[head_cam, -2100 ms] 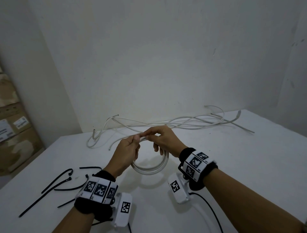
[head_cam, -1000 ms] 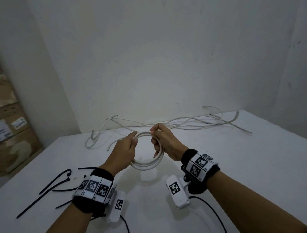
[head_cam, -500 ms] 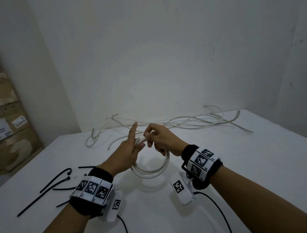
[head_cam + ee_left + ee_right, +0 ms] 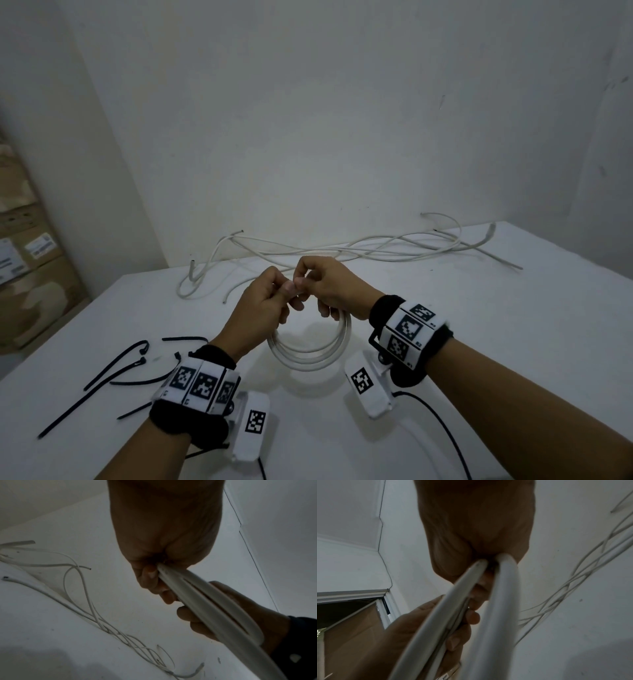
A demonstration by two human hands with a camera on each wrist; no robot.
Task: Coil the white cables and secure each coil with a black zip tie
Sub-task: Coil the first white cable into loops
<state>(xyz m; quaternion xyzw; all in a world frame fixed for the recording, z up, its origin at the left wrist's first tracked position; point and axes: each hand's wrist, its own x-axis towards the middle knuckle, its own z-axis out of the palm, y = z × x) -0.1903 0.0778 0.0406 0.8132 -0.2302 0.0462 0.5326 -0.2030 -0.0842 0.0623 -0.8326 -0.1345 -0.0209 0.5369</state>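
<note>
— Hands first: what do they hold?

— Both grip one coil (image 4: 310, 353) of white cable, lifted above the table (image 4: 513, 342). In the head view the left hand (image 4: 260, 308) and right hand (image 4: 329, 287) meet at the coil's top, fingers curled and thumbs pinching together, while the loops hang toward the near side between the wrists.

— Do the wrist cameras add anything?

— Yes. The left wrist view looks up from below the left hand (image 4: 164, 534): its fingers (image 4: 149, 578) are wrapped tight on the coil (image 4: 214, 608), and the strands run close together with a narrow slit between them. The right hand (image 4: 240, 612) shows behind them, low right. The right wrist view shows the right hand (image 4: 476, 527) closed on two separated runs of the coil (image 4: 498, 608), with the left hand (image 4: 419, 635) below, its fingertips (image 4: 453, 642) pressed to one run. Neither detail reads from the head camera.

— And what only the head view gives?

— Zip ties (image 4: 113, 370), black, lie loose on the table at near left, apart from the hands. Loose cables (image 4: 342, 251) sprawl along the far edge by the wall (image 4: 308, 120); the wrist views catch only parts of that tangle. Cartons (image 4: 30, 274) stand at far left, beyond the table.

— Any tie on the coil?

— None that I can make out.
</note>
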